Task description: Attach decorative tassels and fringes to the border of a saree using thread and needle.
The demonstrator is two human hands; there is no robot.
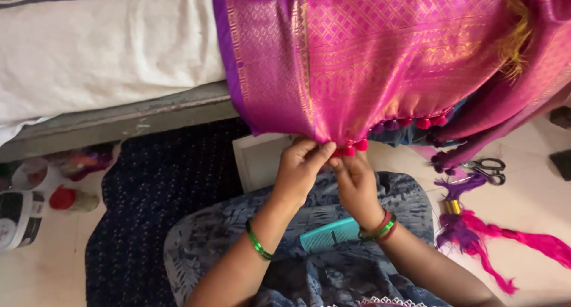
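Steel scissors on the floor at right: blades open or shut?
Shut, as far as shows: the steel scissors lie flat on the pale tiled floor, handle loops side by side; the blades are partly hidden by purple threads.

The pink cloth (380, 63) runs off the top and right edges. Both fingertips (326, 149) bunch over its hem, so the grip spot hides. The teal comb (328, 234) is half hidden by a wrist — the white jar (16, 219) is cut off at the left.

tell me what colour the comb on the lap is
The comb is teal, a blue-green plastic, lying on the blue patterned lap cloth. The head view shows it best.
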